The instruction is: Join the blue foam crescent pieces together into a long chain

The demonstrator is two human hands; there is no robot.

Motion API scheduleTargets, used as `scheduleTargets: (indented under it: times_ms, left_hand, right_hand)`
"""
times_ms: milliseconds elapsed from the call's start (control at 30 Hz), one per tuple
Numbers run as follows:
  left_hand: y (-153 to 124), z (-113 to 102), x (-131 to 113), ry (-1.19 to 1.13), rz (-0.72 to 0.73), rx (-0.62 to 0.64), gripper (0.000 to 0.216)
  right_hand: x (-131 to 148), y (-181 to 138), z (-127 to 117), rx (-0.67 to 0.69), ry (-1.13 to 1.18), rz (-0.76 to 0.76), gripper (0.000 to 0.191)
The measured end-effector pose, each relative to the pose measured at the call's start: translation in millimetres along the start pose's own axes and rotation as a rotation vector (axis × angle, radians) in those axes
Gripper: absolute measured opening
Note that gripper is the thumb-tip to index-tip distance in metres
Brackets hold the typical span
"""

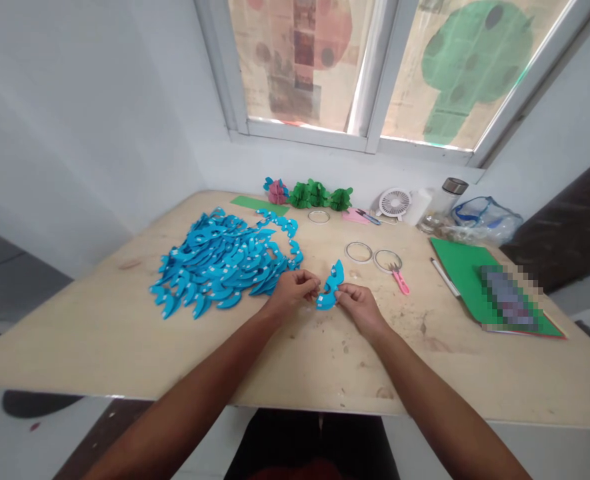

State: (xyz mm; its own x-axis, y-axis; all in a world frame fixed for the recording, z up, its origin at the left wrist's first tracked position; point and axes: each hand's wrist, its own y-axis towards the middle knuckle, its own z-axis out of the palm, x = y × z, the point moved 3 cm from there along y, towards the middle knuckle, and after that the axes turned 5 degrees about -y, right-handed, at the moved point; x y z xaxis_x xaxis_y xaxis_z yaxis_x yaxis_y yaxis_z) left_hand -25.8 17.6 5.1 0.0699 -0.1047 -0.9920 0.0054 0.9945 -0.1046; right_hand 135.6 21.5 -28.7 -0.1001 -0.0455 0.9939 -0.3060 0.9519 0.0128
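A curved blue paper piece (329, 297) with small white squares on it is held up over the table's middle. My right hand (362, 308) pinches its right edge between thumb and fingers. Just left of the piece, my left hand (295, 292) has its thumb and fingertips pressed together; anything between them is too small to make out. A large heap of similar blue paper pieces (219, 257) lies beside my left hand, many with white squares on them.
Behind the hands lie metal rings (359, 252) and pink-handled snips (399, 279). Green paper shapes (317, 193), a small white fan (395, 203) and a bottle (445, 200) stand along the wall. At right are a green sheet (457, 267) and a white pen (445, 277).
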Motion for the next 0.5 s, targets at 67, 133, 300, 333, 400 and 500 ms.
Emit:
scheduleTargets:
  times_ms: [67,133,300,333,400,500]
  left_hand:
    - [0.1,-3.4,2.9,-0.037,-0.021,0.003,0.012]
    - [-0.1,-4.6,6.6,-0.070,-0.051,0.033,0.012]
    - [-1.8,0.6,11.1,-0.064,-0.061,0.105,0.012]
    - [-2.3,1.7,11.2,-0.064,-0.057,0.099,0.011]
    - [-3.2,2.7,10.6,-0.066,-0.050,0.081,0.011]
    - [-4.6,-0.5,6.3,-0.067,-0.036,0.067,0.012]
  right_hand:
    - [1.6,-0.5,0.3,0.003,-0.003,-0.001,0.032]
    - [4.4,-1.2,1.2,0.007,-0.002,-0.010,0.031]
    - [11.0,-4.3,5.4,0.045,-0.025,-0.008,0.032]
    - [11.8,-4.9,6.0,0.049,-0.028,-0.006,0.032]
    - [12.7,-5.9,6.6,0.047,-0.037,0.000,0.032]
    - [13.1,-6.5,5.7,0.029,-0.055,0.001,0.029]
